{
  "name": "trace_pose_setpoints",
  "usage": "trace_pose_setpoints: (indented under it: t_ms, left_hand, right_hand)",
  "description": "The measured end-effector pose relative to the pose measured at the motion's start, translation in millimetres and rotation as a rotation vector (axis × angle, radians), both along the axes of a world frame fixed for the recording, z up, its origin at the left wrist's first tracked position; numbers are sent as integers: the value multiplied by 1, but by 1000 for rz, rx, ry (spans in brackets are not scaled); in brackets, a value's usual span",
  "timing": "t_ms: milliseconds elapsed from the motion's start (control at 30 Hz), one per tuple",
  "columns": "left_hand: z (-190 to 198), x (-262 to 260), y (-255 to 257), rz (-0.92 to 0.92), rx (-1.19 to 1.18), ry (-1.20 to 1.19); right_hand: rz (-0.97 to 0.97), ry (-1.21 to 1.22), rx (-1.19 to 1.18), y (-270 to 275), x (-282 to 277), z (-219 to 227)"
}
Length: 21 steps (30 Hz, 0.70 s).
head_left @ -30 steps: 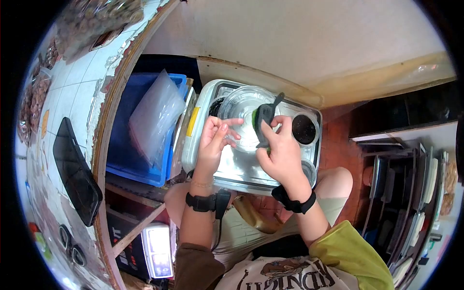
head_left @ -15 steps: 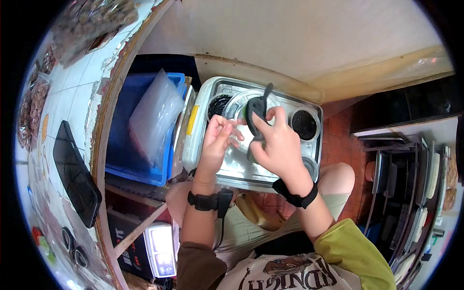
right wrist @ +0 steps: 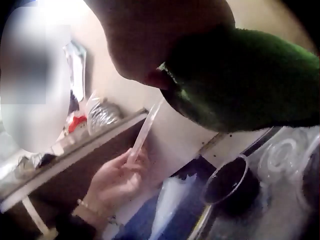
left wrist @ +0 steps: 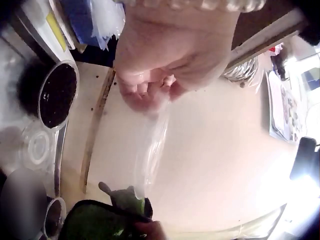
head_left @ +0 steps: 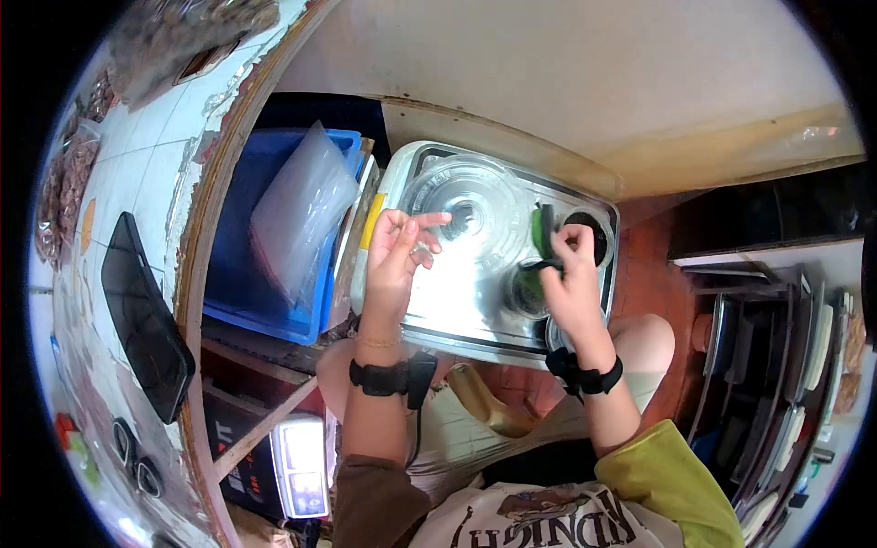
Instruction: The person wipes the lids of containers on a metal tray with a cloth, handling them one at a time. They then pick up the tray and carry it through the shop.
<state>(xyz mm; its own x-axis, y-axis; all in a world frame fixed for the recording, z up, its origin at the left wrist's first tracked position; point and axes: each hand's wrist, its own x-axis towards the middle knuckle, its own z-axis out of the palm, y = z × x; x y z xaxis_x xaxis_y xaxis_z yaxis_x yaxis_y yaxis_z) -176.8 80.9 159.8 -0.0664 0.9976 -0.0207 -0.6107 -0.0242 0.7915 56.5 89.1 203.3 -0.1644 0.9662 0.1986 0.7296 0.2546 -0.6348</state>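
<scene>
My left hand (head_left: 395, 256) pinches the edge of a clear round plastic lid (head_left: 470, 205), held nearly level over the tray. In the left wrist view this lid (left wrist: 151, 155) shows edge-on below my fingers. My right hand (head_left: 577, 283) grips a floppy green thing with dark edges (head_left: 538, 224), to the right of the lid. It fills the upper right of the right wrist view as a green, fuzzy-looking surface (right wrist: 250, 85). A clear cup with dark green in it (head_left: 526, 294) shows beside my right fingers.
The metal tray (head_left: 457, 321) carries clear cups, one with dark contents (left wrist: 57, 97). To the left stand a blue crate (head_left: 224, 242) with plastic bags (head_left: 306, 215) and a tiled counter with a black phone (head_left: 146, 320). A pale panel (head_left: 585, 82) closes off the back.
My right hand has moved right with the green thing, away from the lid. My left hand stays nearly in place, still pinching the lid.
</scene>
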Motion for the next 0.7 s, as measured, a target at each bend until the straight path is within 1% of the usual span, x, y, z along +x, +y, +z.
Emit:
trace_pose_setpoints:
  t_ms: [67,100,133,200,267,300,333,367,400,467,500,567,600,667,700]
  left_hand:
    - [2,2,0,-5,-4,-16]
    - [3,3,0,-13,-8,-29]
    - [1,6,1,-6,-7,-32]
    - [-6,15,3,-40,-17,-76]
    - [-13,24,4,-9,-49,-81]
    - [-14,29,3,25,-45,-106]
    - [-12,31,3,59,-41,-130]
    - [-10,30,1,1,-94,-165]
    - [16,32,-4,5,-161,-142]
    - [11,32,-4,-50,-103,-415]
    - [8,31,-4,-47,-103,-417]
    - [1,26,-4,-22,-39,-542]
    - [3,25,-5,-17,-39,-544]
    - [9,22,-6,32,-57,-571]
    - [5,21,-4,35,-54,-572]
  right_hand:
    - [104,285,-34,10,20,-24]
    - [121,533,-249,10,19,-20]
    - [168,701,-393,11,21,-17]
    - [151,902,-524,2,12,-14]
    - [217,894,-493,-10,-2,-4]
    - [337,704,-298,-16,-12,4]
    - [443,456,-154,-18,-19,3]
    - [531,251,-87,-25,-25,7]
    - [613,46,-19,-31,-34,15]
    - [684,-71,159,-40,-54,15]
    - [702,-108,174,-44,-58,11]
    - [682,-119,191,-48,-65,6]
    - [657,-129,209,-50,-68,5]
    - [667,-153,187,-51,-73,7]
    - [671,-143,200,-51,-76,8]
